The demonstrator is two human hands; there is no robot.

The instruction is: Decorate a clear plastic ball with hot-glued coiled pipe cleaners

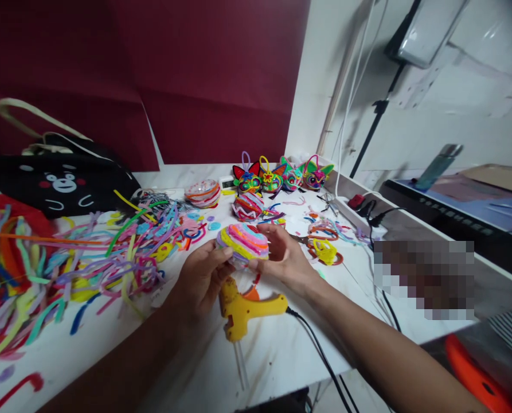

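Note:
Between my two hands is a ball (pixel 242 241) covered in stripes of yellow, pink, orange and lilac pipe cleaner. My left hand (pixel 206 272) grips its left side, the thumb on the front. From the right, my right hand (pixel 288 255) closes round it with curved fingers. Just below my hands a yellow hot glue gun (pixel 249 307) lies on the white table (pixel 195 355), a clear glue stick poking out of its rear. Behind the held ball sits another decorated ball (pixel 247 206), and a paler striped ball (pixel 203 193) stands farther back to the left.
Loose pipe cleaners (pixel 113 275) pile up on the left, before a black bag (pixel 62 183). Several finished animal-face ornaments (pixel 292 176) line the back. A power strip (pixel 361 218) lies at right, and the glue gun's black cord (pixel 320 344) runs off the front edge.

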